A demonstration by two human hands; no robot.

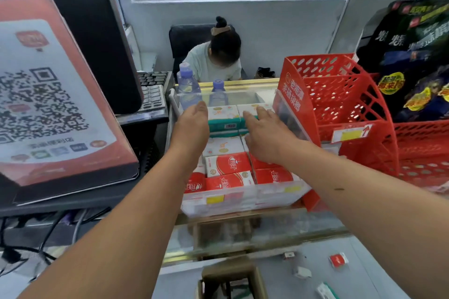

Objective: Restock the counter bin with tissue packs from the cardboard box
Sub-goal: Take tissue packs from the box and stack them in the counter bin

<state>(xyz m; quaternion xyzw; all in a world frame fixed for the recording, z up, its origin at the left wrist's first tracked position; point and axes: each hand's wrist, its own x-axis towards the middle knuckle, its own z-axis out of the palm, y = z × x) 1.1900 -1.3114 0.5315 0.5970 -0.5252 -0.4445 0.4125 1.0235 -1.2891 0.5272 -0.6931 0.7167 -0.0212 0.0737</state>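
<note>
Head view, L to R. Far left: QR sign (pixel 48 94) w/ a dark monitor (pixel 102 31) behind it, neither part of the job. Left hand (pixel 192 126) reaches over the left edge of the clear bin (pixel 243 199) on the bench (pixel 376 262). Its fingers are straight, laid against the side of the back packs, holding nothing.

The bin sits mid-frame & looks nearly full: red tissue packs (pixel 228 164) in the front rows, white ones in the middle, green-white packs (pixel 223 116) at the back. A brown box (pixel 230 272) at bottom centre, below the bench front, is prob the cardboard box; can't tell what's in it.

Right hand (pixel 264 136) lies flat w/ fingers spread on the right column of packs, gripping nothing either. The hands are apart, one each side of the stack. Right of the bin stands a red mesh rack (pixel 345 104).

Judging by this, most of the restock is done & the hands are prob squaring the packs up. Some clear space seems left at the bin's far end, so maybe a few more packs fit.
</note>
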